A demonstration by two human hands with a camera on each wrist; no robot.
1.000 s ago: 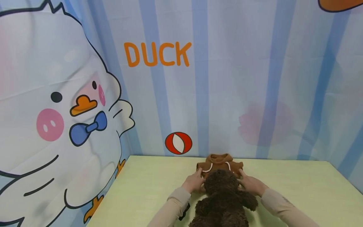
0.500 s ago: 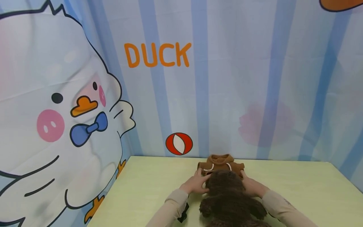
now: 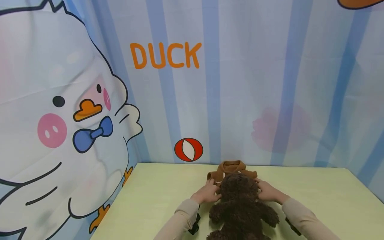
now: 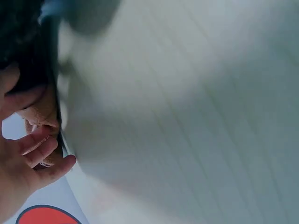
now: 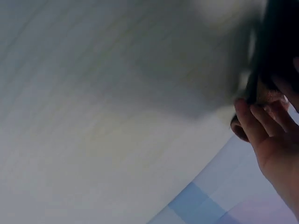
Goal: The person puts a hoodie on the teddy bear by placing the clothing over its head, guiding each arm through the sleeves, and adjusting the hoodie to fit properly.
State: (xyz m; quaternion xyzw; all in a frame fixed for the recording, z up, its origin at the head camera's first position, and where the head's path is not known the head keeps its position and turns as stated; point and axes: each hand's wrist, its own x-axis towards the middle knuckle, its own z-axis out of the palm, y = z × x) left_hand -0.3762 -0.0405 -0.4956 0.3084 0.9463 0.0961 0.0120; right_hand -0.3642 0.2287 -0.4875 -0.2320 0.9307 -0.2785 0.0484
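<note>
Bear (image 3: 240, 211) has shifted, covering more hoodie (image 3: 232, 167) between left hand (image 3: 207, 193) and right hand (image 3: 269, 192), grips unclear.

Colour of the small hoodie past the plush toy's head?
Brown; the hoodie shows best in the head view.

The dark brown bear-shaped toy (image 3: 241, 211) is all fluffy and shaggy, like thick fur, with no shine on it. The little brown hoodie (image 3: 220, 170) is soft-looking cloth, dull and a bit fuzzy. The tabletop (image 3: 162, 193) looks flat and smooth, with only a faint shine. The curtain (image 3: 240, 86) behind is thin cloth with pictures printed on it, a bit wrinkly, not shiny. The beige sleeves (image 3: 303, 213) are plain, dull cloth with small creases.
</note>
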